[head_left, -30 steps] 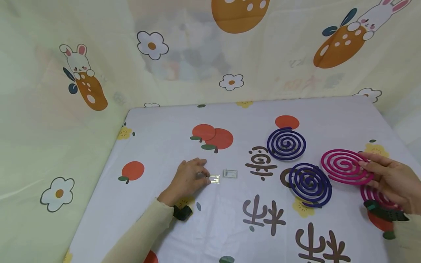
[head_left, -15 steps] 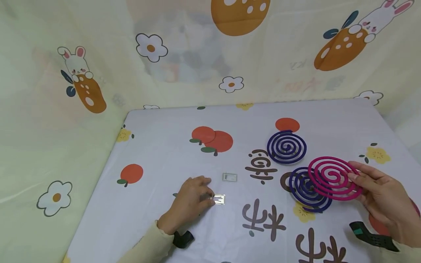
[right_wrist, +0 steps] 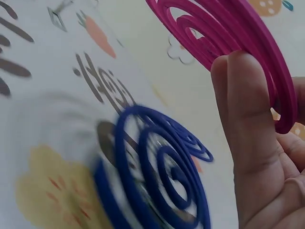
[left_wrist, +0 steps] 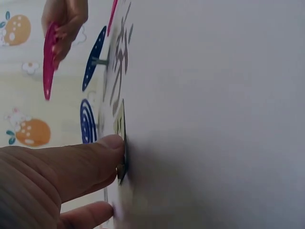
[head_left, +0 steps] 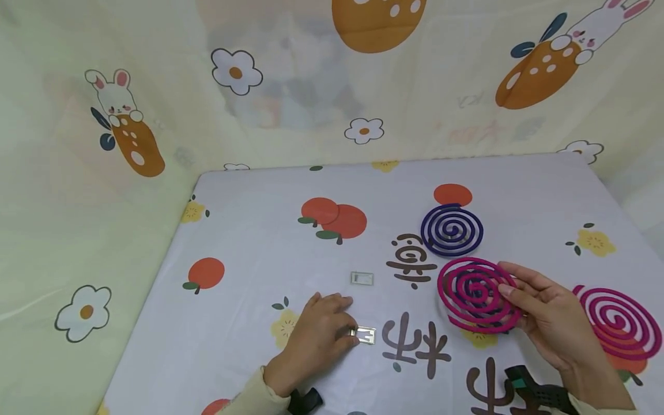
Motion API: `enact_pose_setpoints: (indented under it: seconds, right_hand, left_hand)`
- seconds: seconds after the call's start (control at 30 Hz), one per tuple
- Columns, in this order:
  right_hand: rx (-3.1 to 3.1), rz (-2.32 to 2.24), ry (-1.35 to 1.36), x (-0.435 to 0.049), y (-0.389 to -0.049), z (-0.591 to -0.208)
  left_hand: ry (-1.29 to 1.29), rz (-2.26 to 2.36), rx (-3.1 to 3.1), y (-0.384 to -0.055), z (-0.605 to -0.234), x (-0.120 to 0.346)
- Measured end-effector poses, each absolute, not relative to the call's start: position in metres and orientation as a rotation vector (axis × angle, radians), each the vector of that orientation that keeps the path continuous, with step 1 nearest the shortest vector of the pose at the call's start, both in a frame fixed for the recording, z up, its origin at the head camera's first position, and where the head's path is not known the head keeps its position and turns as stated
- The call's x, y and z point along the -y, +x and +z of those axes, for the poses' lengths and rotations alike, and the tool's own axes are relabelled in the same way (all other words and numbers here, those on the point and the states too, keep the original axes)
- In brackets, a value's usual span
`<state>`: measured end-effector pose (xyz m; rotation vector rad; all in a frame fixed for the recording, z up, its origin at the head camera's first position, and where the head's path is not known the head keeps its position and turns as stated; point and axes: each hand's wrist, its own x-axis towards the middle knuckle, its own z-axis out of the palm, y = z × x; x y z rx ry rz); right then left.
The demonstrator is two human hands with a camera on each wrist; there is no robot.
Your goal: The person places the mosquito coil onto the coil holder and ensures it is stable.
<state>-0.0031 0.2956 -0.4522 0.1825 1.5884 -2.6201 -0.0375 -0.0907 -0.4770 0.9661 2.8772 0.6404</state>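
Note:
My left hand pinches a flat metal mosquito coil stand between thumb and finger, low at the tabletop; the left wrist view has the stand edge-on under the thumb. My right hand grips the rim of a pink mosquito coil, thumb on its upper face. This coil is held above a blue mosquito coil and mostly covers it in the head view. Seen from the left wrist, a blue coil is raised off the table on a small support.
Behind lies another blue mosquito coil. A second pink coil lies at the right, beside my right forearm. Another small metal stand lies mid-table. A printed cloth covers the table, with patterned curtains at the back and left.
My right hand has carried the pink coil leftward over the nearer blue coil, uncovering the second pink coil. My left hand has brought its stand nearer and to the right.

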Motion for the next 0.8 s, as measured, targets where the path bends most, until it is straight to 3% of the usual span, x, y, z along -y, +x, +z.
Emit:
enact_pose_setpoints:
  seconds: [0.8]
  right_hand:
    - [-1.606,-2.461,0.060,-0.228,-0.004,-0.462]
  left_hand:
    - [1.061,0.642,-2.822,-0.040,-0.479,0.052]
